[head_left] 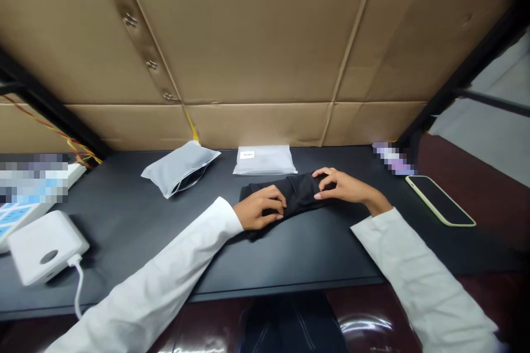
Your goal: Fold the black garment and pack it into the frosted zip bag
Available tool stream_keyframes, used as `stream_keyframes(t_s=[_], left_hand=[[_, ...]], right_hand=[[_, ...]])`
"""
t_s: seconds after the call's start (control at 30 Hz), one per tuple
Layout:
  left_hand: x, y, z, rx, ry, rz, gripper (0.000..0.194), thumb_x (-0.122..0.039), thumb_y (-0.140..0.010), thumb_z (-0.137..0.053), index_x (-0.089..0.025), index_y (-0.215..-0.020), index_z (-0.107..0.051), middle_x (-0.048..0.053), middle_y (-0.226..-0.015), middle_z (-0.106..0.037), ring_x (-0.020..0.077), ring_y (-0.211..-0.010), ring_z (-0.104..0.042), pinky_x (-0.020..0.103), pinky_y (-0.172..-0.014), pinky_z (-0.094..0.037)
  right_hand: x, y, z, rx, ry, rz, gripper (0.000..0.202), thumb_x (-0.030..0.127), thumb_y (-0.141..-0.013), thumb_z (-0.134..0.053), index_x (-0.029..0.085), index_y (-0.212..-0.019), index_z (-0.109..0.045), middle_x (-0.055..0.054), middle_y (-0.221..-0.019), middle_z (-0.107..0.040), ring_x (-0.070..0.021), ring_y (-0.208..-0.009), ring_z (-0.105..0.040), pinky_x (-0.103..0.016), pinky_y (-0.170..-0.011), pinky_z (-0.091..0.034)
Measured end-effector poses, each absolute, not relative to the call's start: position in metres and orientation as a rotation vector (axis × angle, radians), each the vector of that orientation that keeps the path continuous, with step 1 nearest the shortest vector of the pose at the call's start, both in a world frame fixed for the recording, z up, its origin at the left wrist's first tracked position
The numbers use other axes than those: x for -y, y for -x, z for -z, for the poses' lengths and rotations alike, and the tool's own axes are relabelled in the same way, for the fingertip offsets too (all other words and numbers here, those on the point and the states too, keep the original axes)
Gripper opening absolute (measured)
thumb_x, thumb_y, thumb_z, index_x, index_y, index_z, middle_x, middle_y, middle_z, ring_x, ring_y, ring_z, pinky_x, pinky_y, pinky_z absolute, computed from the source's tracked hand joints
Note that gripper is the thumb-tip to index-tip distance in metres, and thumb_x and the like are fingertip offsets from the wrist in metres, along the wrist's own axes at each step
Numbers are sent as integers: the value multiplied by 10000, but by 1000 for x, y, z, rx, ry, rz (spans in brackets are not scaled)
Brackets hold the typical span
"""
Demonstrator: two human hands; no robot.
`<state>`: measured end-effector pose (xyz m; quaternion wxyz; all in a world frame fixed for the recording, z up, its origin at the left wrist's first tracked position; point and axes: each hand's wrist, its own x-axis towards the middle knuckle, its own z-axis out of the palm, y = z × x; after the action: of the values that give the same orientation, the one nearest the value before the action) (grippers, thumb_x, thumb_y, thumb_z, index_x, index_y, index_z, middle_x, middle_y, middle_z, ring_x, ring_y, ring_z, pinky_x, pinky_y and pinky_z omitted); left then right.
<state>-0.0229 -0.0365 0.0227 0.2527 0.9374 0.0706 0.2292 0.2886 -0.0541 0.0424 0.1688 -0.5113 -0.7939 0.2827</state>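
Note:
A black folded cloth (298, 192) lies in a long bundle on the dark table, in the middle of the head view. My left hand (261, 208) rests over its left part, fingers bent and closed on the fabric. At the right end, my right hand (337, 185) grips the cloth between thumb and curled fingers. Behind the bundle lies a flat frosted zip bag (265, 161) with a small white label. Farther left sits another frosted bag (178, 165), its mouth gaping toward the front.
A phone (441, 201) in a pale green case lies at the right. On the left are a white box-shaped device (47, 247) with a cable and a white power strip (20, 220). A cardboard wall (256, 38) stands behind the black table (298, 265).

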Motion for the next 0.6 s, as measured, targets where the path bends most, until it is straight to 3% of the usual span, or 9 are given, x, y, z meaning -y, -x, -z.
stream_keyframes(t_s=[0.2,0.3,0.4,0.5,0.6], left_hand=[[18,39,-28,-437,-2782,-591,260,-212,-978,-396,-156,-949,-649,104,-1004,-657,213,-978,-564,377,-894,-432],[4,52,-25,-574,-2886,-618,244,-245,-965,-438,-171,-985,-670,106,-1052,-652,235,-1011,-556,407,-913,-424],[-3,59,-21,-534,-2832,-614,252,-314,-950,-502,-184,-1043,-696,112,-1104,-638,234,-1036,-557,388,-912,-451],[0,57,-21,-458,-2675,-571,274,-405,-905,-602,-198,-1034,-727,105,-1090,-634,221,-1029,-560,372,-931,-464],[7,53,-26,-379,-2502,-427,411,-505,-721,-789,-230,-1024,-746,89,-1110,-621,227,-1038,-550,379,-954,-463]], right_hand=[[53,-292,-38,2306,1441,-828,317,539,-654,-787,235,-684,-703,-52,-1384,-515,-334,-1314,-401,-510,-1113,-294],[51,-290,-36,2274,1483,-701,316,548,-682,-763,237,-687,-706,-59,-1373,-539,-352,-1330,-393,-583,-1118,-244],[47,-296,-34,2202,1534,-565,356,591,-791,-644,258,-701,-735,-55,-1346,-576,-348,-1343,-401,-609,-1123,-214],[41,-311,-29,1985,1640,-357,386,589,-846,-569,259,-788,-763,-87,-1275,-619,-321,-1293,-477,-528,-1106,-307],[36,-323,-20,1704,1854,-195,499,604,-709,-712,205,-1009,-737,-143,-1166,-661,-332,-1162,-583,-473,-1004,-431]])
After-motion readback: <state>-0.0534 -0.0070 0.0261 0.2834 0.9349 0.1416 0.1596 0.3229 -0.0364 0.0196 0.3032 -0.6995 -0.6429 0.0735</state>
